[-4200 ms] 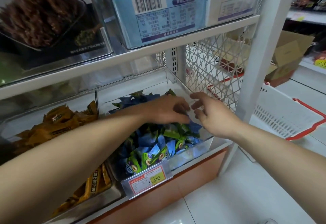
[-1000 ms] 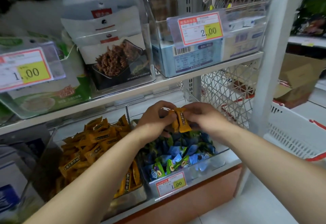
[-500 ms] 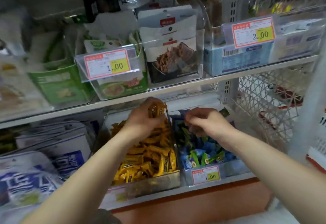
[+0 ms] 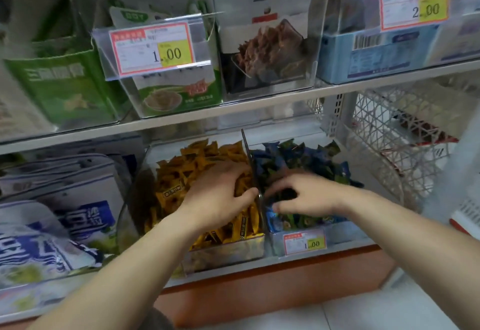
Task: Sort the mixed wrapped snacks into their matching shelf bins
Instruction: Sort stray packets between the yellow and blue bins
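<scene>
Left hand (image 4: pixel 220 194): palm down on the yellow snacks (image 4: pixel 192 168), fingers laid nearly straight across the pile, thumb just beside the divider (image 4: pixel 246 148). No wrapper is seen pinched. I read it as resting on the heap or letting something go, not gripping (the palm hides whatever is directly under it).

Right hand (image 4: pixel 306 197): over the blue-green snacks (image 4: pixel 298 155), fingers bent down into the pile, thumb low toward the front. Motion blur here; cannot tell whether it has a wrapper or is only raking through.

Layout: two clear bins stand side by side at the front edge of the lower shelf (image 4: pixel 272 261), toward its right end. The yellow bin (image 4: pixel 228 251) is on the left, and the blue-green bin (image 4: pixel 345 236), with a price tag (image 4: pixel 304 244) on its front, is on the right. They meet at the upright divider, and one hand works on each side of it.

Judgement: this split makes sense, since the right hand searches the mixed side while the left delivers into the matching side, so a stray crosses only the divider.

- Yellow bin: no blue or green wrapper visible on top.
- Blue-green bin: no yellow wrapper visible on top, but the hand covers the middle and deeper layers are hidden.

Progress: probably late, not confirmed. Next move would call for parting the blue-green pile to check underneath.
</scene>
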